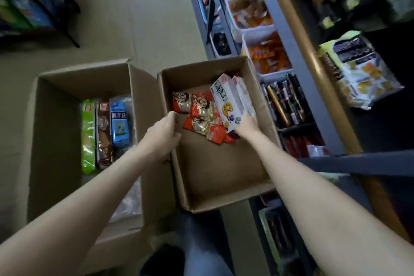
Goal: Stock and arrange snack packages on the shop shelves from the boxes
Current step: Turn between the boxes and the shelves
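Note:
Two open cardboard boxes stand on the floor. In the right box (224, 195) lie several red snack packs (202, 116) and white biscuit packs (228, 98) leaning against its right wall. My right hand (246, 124) reaches into this box and grips the lower end of the white biscuit packs. My left hand (164, 132) holds the left wall of the right box, fingers curled over its rim. The left box (58, 119) holds a green pack (87, 136), a brown pack (104, 134) and a blue pack (119, 122) standing side by side.
A grey shelf unit (291, 36) runs along the right, with white bins of orange snacks (268, 56), dark packs (286, 101) and a hanging yellow-white bag (358, 69). Another dark rack (33, 6) stands far left. The floor (156, 18) stretches between them. My legs show below.

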The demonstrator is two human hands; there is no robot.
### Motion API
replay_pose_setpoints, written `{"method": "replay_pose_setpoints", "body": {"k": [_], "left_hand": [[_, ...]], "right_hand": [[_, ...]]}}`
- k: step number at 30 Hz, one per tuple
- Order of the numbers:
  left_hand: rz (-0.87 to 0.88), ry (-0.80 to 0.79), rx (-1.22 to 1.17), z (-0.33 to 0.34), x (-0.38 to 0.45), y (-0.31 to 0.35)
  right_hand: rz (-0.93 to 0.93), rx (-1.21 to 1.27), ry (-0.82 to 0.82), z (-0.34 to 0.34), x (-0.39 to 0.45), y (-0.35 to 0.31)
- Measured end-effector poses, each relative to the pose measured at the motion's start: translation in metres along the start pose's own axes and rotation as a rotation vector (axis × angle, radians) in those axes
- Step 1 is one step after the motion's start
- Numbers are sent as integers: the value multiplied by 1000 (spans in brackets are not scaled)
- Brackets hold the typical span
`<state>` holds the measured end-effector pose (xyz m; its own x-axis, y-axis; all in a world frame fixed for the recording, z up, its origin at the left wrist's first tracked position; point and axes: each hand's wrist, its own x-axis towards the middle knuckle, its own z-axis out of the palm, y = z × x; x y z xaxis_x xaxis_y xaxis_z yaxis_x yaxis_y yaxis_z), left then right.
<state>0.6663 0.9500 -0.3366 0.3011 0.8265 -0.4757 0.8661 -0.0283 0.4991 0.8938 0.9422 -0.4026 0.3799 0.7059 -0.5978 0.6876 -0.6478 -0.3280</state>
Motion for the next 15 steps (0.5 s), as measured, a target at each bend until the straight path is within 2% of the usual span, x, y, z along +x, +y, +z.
{"method": "replay_pose_setpoints", "body": {"k": [5,9,15], "left_hand": [[-18,-49,36,15,54,-7],[-32,-41,-16,19,68,-9],[35,78,-87,16,81,-1]], "right_hand": [[154,-32,-45,27,77,4],[205,-96,40,46,94,1],[55,-227,8,61,112,14]]}}
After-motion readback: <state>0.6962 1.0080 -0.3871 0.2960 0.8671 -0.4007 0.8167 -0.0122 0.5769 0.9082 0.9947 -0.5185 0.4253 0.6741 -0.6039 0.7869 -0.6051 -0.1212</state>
